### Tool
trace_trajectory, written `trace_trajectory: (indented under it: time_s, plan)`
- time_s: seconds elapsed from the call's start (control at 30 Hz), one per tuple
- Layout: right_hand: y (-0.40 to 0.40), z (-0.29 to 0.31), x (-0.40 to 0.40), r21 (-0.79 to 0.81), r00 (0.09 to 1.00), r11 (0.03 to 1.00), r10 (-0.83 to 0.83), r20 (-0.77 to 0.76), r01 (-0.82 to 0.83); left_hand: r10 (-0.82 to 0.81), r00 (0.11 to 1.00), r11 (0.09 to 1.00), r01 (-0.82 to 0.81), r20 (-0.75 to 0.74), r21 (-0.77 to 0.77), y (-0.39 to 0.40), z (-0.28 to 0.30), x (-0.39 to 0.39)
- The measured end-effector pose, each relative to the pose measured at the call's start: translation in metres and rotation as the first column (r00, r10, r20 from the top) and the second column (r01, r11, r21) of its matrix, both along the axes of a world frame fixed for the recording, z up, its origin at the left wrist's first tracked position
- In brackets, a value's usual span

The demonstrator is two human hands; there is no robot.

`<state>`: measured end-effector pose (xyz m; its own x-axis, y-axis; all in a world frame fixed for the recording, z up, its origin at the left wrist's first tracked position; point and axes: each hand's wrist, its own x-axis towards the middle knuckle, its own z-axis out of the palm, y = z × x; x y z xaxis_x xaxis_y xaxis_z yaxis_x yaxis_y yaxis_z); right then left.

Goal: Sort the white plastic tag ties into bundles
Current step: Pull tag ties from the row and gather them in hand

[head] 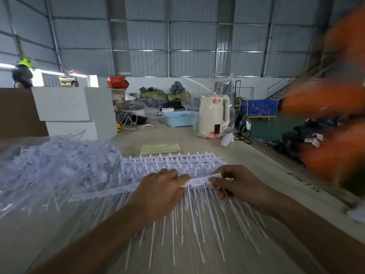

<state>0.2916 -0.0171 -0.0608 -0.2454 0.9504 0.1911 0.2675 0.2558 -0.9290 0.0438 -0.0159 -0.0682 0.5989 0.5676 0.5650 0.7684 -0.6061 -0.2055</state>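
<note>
Two hands on one strip: our left hand (158,189) and right hand (237,184) pinch the tag ties (199,182) by the header at frame centre, stems hanging toward us, likely to square the bundle. Loose pile (59,167) sits centre-left.

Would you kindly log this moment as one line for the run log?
left hand: pinches tie strip | right hand: pinches same strip | loose tie pile: at left | table: sorting underway

Head camera looks forward-down, close over table (246,155).
</note>
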Motion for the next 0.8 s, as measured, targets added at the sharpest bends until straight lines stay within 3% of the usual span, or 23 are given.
trace_trajectory:
  time_s: [0.1,0.37,0.5,0.67,0.8]
  plan:
    - [0.0,-0.01,-0.004,0.109,0.983,0.994,-0.036,0.18,0.017,0.011,0.999,0.998,-0.008,-0.046,0.069,-0.001,-0.006,0.0]
    - [-0.01,0.006,-0.01,0.2,0.98,0.978,-0.09,0.18,0.053,0.076,0.969,0.96,-0.007,-0.235,0.279,-0.007,0.016,0.0]
    - [-0.016,0.016,-0.013,0.197,0.997,0.979,-0.066,0.045,0.056,0.012,0.966,0.929,0.085,-0.259,0.359,-0.006,0.025,-0.004]
    - [-0.027,0.023,-0.028,0.007,0.946,0.998,0.058,-0.32,-0.059,-0.036,0.975,0.901,0.127,-0.22,0.414,0.0,0.03,-0.009]
    - [-0.032,0.027,-0.034,-0.035,0.926,0.996,0.066,-0.372,-0.085,-0.053,0.986,0.884,0.121,-0.159,0.452,0.004,0.022,-0.011]
